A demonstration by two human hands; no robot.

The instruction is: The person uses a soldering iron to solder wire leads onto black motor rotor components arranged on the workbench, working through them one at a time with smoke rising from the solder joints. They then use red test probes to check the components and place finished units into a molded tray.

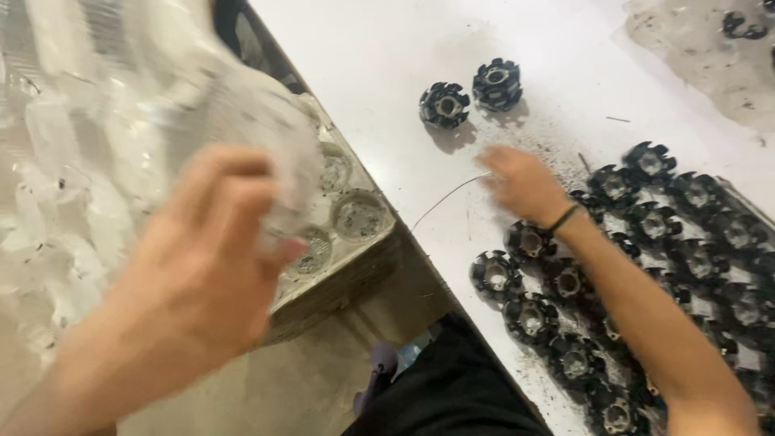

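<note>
Black toothed parts (638, 234) lie by the flat, empty right hand (521, 184); left hand (206, 266) grips clear plastic tray (242, 105) — hold it steady.

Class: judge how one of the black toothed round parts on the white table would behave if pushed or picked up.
The two separate toothed parts lie flat and squat, so they would probably slide, not roll. They look rigid and probably heavy for their size. Dark grit on the white table suggests dirty surfaces.

clear plastic blister tray (355, 234), left of table
</note>
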